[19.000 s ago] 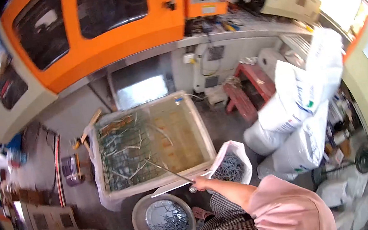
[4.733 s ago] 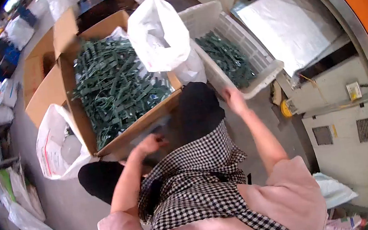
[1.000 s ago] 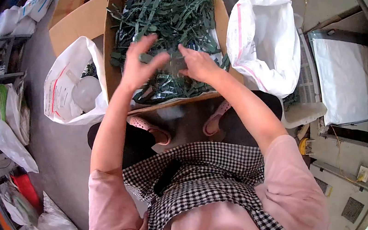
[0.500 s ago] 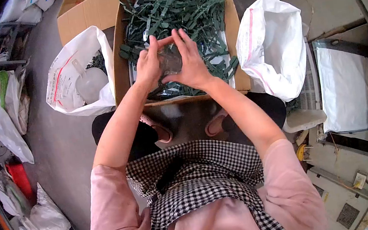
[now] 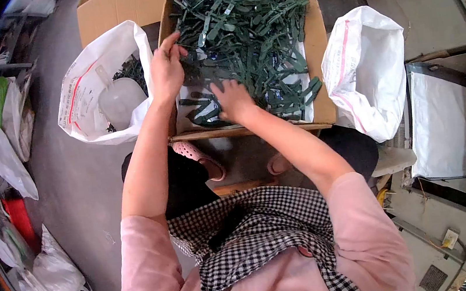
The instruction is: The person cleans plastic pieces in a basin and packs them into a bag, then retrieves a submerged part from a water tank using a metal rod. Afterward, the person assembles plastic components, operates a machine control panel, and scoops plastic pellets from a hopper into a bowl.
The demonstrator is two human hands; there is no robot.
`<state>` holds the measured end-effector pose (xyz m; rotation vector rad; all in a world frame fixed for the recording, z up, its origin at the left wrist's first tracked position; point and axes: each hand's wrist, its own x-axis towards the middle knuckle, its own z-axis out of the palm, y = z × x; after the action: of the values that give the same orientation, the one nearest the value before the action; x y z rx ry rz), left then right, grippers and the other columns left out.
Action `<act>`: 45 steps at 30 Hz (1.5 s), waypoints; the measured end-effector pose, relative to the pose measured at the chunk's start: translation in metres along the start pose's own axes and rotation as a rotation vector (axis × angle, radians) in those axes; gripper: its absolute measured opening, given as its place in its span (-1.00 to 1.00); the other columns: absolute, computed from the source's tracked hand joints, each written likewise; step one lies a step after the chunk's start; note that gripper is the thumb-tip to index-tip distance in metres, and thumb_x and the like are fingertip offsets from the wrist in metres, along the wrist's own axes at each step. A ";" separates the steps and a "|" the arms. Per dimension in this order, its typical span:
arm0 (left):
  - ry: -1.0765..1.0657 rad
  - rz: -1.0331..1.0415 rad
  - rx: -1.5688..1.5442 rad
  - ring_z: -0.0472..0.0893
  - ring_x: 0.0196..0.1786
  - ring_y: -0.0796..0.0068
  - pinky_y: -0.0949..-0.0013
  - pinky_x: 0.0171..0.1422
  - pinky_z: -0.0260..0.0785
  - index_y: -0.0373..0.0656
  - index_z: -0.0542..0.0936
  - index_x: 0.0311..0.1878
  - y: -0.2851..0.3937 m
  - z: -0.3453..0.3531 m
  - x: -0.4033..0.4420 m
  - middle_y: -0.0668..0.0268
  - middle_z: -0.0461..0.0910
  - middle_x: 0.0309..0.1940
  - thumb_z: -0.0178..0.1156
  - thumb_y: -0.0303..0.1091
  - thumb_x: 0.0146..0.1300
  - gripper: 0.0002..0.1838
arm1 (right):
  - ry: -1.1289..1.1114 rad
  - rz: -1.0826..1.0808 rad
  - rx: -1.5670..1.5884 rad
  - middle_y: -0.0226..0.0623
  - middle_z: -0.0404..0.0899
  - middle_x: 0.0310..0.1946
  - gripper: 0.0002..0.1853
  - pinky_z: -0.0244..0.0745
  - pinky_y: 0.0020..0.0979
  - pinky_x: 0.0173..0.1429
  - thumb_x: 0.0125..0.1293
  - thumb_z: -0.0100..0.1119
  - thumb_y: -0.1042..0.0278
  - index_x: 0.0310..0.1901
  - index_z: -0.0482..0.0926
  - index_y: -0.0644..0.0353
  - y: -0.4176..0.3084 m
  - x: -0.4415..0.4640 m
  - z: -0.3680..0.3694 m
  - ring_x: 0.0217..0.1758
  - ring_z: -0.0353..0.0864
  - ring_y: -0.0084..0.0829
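Have dark green plastic parts (image 5: 256, 30) heaped in open cardboard box (image 5: 324, 101), thickest toward far side, sparser at near left. See left hand (image 5: 167, 69) at box's left wall, fingers bent; can't tell whether gripping anything. See right hand (image 5: 234, 103) over near part of box, fingers spread, open; can't tell whether touching parts. Left of box, see white sack (image 5: 78, 98) with pale handled container (image 5: 122, 103) inside. Right, see second white sack (image 5: 345, 66), mouth open.
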<state>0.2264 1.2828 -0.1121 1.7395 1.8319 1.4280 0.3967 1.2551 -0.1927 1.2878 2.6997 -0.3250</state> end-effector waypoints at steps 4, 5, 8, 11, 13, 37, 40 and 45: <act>-0.413 -0.709 -0.293 0.47 -0.56 0.58 0.49 -0.43 0.26 -0.37 0.51 -0.10 -0.014 0.002 -0.009 0.32 0.52 -0.65 0.08 -0.28 0.26 -0.69 | 0.023 -0.116 0.224 -0.01 0.56 -0.28 -0.80 0.54 -0.14 -0.26 0.14 -0.05 0.50 -0.22 0.53 0.29 0.001 0.063 0.068 -0.23 0.59 -0.08; -0.501 -0.659 -0.147 0.53 -0.53 0.50 0.43 -0.38 0.32 -0.36 0.51 -0.12 -0.017 0.005 -0.014 0.26 0.54 -0.64 0.13 -0.29 0.21 -0.69 | 0.135 -0.014 0.309 -0.05 0.60 -0.32 -0.85 0.52 -0.16 -0.18 0.15 0.02 0.43 -0.36 0.59 0.26 -0.002 0.064 0.061 -0.19 0.60 -0.13; -0.731 -0.423 0.219 0.64 -0.31 0.18 0.21 -0.16 0.42 -0.34 0.51 -0.15 -0.024 0.011 -0.030 0.03 0.60 -0.51 0.23 -0.30 0.07 -0.66 | 0.333 0.063 0.576 -0.12 0.60 -0.33 -0.87 0.49 -0.20 -0.12 0.14 0.10 0.37 -0.36 0.60 0.19 0.013 0.055 0.031 -0.21 0.60 -0.14; -0.728 -0.188 0.180 0.60 -0.19 0.03 0.18 -0.09 0.41 -0.26 0.50 -0.05 -0.018 0.025 -0.040 -0.02 0.60 -0.31 0.26 -0.30 0.02 -0.59 | 0.493 0.020 0.758 -0.16 0.58 -0.41 -0.85 0.46 -0.22 -0.16 0.12 0.17 0.31 -0.35 0.60 0.20 0.019 0.017 -0.028 -0.28 0.58 -0.13; -0.699 -0.091 0.037 0.57 -0.18 -0.05 0.19 -0.14 0.40 -0.23 0.50 -0.08 -0.006 0.032 -0.041 -0.04 0.57 -0.33 0.24 -0.32 0.05 -0.64 | 0.544 -0.029 0.794 -0.17 0.58 -0.45 -0.84 0.47 -0.24 -0.18 0.12 0.18 0.31 -0.34 0.60 0.20 0.028 0.002 -0.047 -0.32 0.57 -0.12; -0.499 0.257 0.416 0.47 -0.21 -0.06 0.08 -0.12 0.33 -0.24 0.49 -0.32 0.000 0.013 -0.044 -0.03 0.50 -0.40 -0.02 -0.37 0.22 -0.85 | -0.208 0.264 0.639 -0.08 0.33 0.13 -0.18 0.31 -0.30 0.17 -0.13 0.48 0.07 0.15 0.30 0.22 0.016 -0.008 -0.027 0.21 0.34 -0.28; -0.234 0.002 0.218 0.46 -0.22 -0.06 0.08 -0.12 0.31 -0.26 0.49 -0.35 0.013 -0.005 -0.022 -0.05 0.50 -0.41 -0.02 -0.36 0.24 -0.82 | -0.202 -0.054 0.082 -0.01 0.35 0.07 -0.23 0.33 -0.18 0.14 -0.09 0.41 -0.03 0.11 0.33 0.21 0.008 -0.004 -0.009 0.19 0.34 -0.10; -0.079 -0.591 -0.622 0.45 -0.34 0.66 0.52 -0.29 0.30 -0.23 0.50 -0.36 0.004 -0.030 0.010 0.37 0.49 -0.48 -0.09 -0.19 0.41 -0.67 | 0.272 0.240 0.234 -0.09 0.42 -0.06 -0.50 0.25 -0.11 0.13 0.02 0.27 0.03 -0.08 0.50 0.21 0.016 0.081 0.018 0.07 0.36 -0.16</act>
<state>0.2043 1.2761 -0.0896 0.8497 1.4531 1.4224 0.3593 1.3212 -0.2291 1.8252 2.7400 -0.4808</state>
